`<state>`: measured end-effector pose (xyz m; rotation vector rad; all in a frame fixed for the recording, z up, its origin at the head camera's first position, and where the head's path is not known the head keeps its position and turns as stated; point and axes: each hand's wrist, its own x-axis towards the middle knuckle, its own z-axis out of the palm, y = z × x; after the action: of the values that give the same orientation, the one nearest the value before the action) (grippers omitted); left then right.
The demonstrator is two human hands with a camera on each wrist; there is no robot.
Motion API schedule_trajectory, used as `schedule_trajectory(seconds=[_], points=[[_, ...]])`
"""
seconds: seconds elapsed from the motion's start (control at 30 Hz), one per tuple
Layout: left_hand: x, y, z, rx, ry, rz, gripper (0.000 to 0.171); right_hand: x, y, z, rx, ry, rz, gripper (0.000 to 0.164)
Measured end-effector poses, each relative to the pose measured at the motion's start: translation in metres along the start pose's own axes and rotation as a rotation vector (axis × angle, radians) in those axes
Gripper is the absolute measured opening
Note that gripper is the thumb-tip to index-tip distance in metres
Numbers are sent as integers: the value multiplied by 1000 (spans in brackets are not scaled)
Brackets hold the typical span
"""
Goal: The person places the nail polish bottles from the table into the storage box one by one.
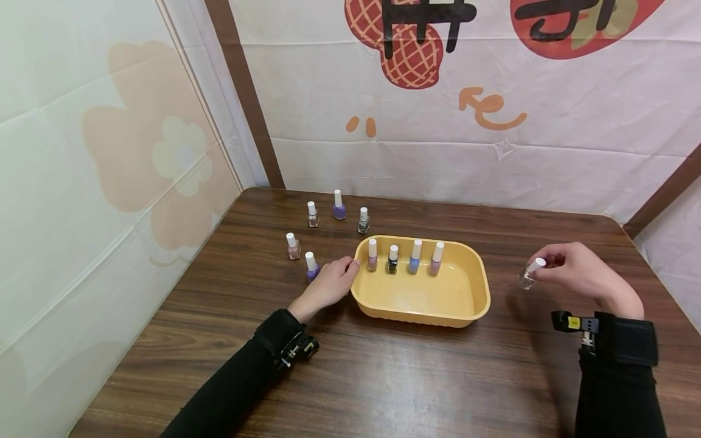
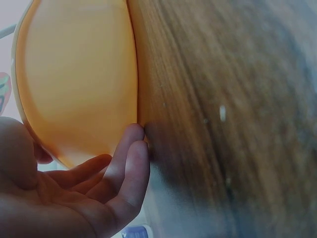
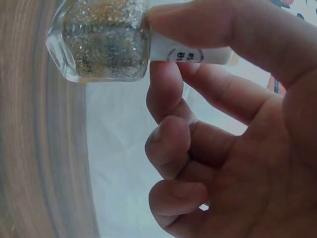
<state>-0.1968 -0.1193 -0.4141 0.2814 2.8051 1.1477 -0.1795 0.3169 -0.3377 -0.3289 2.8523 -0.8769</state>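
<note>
My left hand (image 1: pixel 327 285) grips the left end of a yellow tray (image 1: pixel 421 318), thumb at the rim. In the left wrist view its fingertips curl against the tray's outer wall (image 2: pixel 81 74). Inside the tray, a pink nail polish bottle (image 1: pixel 372 263), a black one (image 1: pixel 392 266), a blue one (image 1: pixel 413 266) and a mauve one (image 1: pixel 435 267) stand in a row toward the back. Right of the tray, my right hand (image 1: pixel 586 274) pinches a clear glitter nail polish bottle (image 3: pixel 106 42) by its white cap (image 3: pixel 198 53), above the table.
Left of and behind the tray, several more bottles stand on the wooden table (image 1: pixel 405 383): purple (image 1: pixel 339 212), pinkish (image 1: pixel 313 219), dark glitter (image 1: pixel 363 225), pink (image 1: pixel 294 250), and purple (image 1: pixel 312 272) close behind my left hand. A printed cloth (image 1: pixel 328 164) hangs beyond the back edge.
</note>
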Motion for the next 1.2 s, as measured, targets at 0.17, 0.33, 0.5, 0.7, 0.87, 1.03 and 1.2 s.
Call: schedule_trajectory(seconds=[0.17, 0.33, 0.5, 0.7, 0.87, 1.03, 1.2], points=[[0, 1, -1, 5, 0, -2, 35, 3, -8, 0, -9, 14, -16, 21], [0, 0, -1, 6, 1, 0, 35, 6, -18, 0, -4, 23, -31, 20], [0, 0, -1, 3, -4, -3, 36, 8, -28, 1, -4, 60, -63, 16], [0, 0, -1, 3, -12, -14, 37, 11, -38, 4, 24, 67, -78, 15], [0, 1, -1, 6, -10, -16, 36, 15, -45, 7, 31, 65, -91, 14], [-1, 2, -1, 5, -11, -20, 37, 21, -52, 12, 10, 68, -111, 12], [-2, 2, -1, 1, -15, -23, 38, 26, -60, 15, -6, 70, -129, 8]])
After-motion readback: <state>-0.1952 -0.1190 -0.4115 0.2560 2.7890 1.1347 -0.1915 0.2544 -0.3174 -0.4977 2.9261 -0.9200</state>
